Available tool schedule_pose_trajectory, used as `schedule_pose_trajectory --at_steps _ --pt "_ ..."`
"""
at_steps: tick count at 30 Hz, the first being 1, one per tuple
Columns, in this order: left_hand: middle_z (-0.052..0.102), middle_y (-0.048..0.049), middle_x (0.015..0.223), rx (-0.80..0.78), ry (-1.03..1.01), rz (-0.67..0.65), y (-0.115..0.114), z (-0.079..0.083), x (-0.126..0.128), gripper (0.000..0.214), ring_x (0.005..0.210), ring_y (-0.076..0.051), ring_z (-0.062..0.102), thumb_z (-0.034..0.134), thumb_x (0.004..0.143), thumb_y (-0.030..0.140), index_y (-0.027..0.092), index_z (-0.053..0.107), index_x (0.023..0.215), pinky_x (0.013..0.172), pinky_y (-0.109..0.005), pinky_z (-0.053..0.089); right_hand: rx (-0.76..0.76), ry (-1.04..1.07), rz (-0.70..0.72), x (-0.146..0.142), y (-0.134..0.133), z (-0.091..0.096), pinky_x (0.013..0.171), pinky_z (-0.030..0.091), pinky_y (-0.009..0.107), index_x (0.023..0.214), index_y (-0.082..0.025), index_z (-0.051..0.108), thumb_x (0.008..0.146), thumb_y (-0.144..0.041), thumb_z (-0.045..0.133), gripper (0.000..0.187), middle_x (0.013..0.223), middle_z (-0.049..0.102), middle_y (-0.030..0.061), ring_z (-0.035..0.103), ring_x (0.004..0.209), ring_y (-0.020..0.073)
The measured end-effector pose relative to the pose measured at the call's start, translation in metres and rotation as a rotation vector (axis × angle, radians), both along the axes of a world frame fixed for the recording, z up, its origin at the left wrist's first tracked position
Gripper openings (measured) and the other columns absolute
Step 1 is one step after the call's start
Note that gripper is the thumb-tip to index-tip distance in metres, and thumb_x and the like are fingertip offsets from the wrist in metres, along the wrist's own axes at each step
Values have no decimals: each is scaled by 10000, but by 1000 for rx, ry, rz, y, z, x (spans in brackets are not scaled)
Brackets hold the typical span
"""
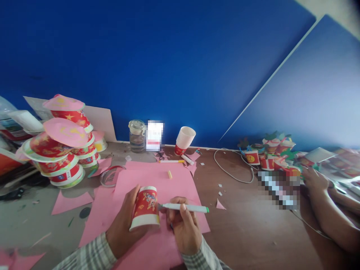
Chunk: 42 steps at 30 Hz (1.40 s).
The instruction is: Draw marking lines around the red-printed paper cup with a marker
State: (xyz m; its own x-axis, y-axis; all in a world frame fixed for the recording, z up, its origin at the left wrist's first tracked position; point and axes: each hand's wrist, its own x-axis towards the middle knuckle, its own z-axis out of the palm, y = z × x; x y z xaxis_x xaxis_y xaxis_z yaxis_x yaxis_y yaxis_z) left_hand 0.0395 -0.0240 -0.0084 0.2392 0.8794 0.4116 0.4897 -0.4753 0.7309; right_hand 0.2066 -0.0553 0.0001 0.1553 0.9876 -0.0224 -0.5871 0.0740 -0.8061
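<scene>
My left hand (pixel 123 225) is wrapped around a red paper cup (pixel 145 208) with gold and blue print, held on its side over a pink paper sheet (pixel 157 180). My right hand (pixel 184 227) pinches a white marker (pixel 184 207) with a green end cap. The marker's tip touches the cup's side near its base. Both hands rest low over the pink sheet at the table's near edge.
Stacks of red cups with pink paper lids (pixel 63 140) stand at the left. A glass jar (pixel 137 135), a tilted stack of white cups (pixel 184 140), a pen (pixel 171 161) and a white cable (pixel 233 170) lie behind. Another person's arm (pixel 329 210) and decorated cups (pixel 270 153) are at the right.
</scene>
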Motion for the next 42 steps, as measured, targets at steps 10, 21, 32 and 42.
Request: schedule_pose_trajectory --at_steps 10,21,32,42 --pt "365 -106 1207 71 248 -40 -6 -16 -2 1051 1080 -310 357 640 442 590 229 55 1237 864 -449 384 31 -172 19 -1 -5 -9 424 382 240 784 -177 629 718 -466 555 305 434 549 -17 481 414 157" --pt "347 -108 1222 82 272 -60 -5 -16 -3 1079 1092 -302 342 599 428 646 223 25 1238 882 -448 359 -15 -263 -3 1 -4 -14 340 303 192 669 -159 625 740 -470 524 334 361 477 -47 391 324 109" --pt "334 -104 1233 76 286 -65 -4 -18 -4 1081 1100 -304 330 612 432 631 217 22 1239 884 -447 358 -45 -282 8 4 -8 -20 365 332 199 647 -166 640 717 -482 541 338 357 484 -41 433 345 127" --pt "359 -113 1217 99 313 -52 -5 -18 -3 1088 1089 -296 347 599 422 649 191 46 1240 878 -424 372 -25 -361 -28 0 -4 -6 318 311 178 645 -160 628 723 -495 533 356 354 483 -45 397 305 106"
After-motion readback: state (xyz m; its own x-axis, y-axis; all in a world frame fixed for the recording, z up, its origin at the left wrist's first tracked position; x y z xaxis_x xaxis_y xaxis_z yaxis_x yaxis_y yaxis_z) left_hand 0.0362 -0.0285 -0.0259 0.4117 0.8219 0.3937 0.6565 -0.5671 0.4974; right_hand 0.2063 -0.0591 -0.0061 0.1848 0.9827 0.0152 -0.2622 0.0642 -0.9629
